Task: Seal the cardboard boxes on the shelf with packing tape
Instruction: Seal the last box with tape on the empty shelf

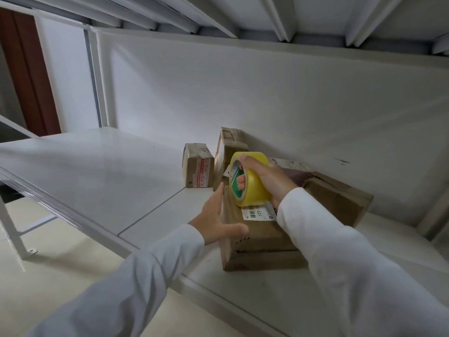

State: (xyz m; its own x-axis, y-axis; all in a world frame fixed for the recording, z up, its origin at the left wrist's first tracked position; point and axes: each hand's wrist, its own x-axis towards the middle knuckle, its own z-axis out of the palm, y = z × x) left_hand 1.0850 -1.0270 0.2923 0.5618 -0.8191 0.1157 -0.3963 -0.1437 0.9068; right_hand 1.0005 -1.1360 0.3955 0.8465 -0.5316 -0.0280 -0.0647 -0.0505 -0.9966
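Yellow tape roll (252, 183) gripped by right hand (269, 181), left hand (216, 215) flat against nearest of five boxes (257, 239)

Single head cam, wide-angle, so no second view and no overlap. It looks forward and down into a white shelf (102, 171) bay, close in: both sleeves run from the bottom edge up to mid-frame. Left hand (216, 215) and right hand (269, 181) sit near centre, over the nearest cardboard box (257, 239). Back panel fills the upper middle, underside of the upper shelf runs along the top. Straight edges bow toward the frame borders.
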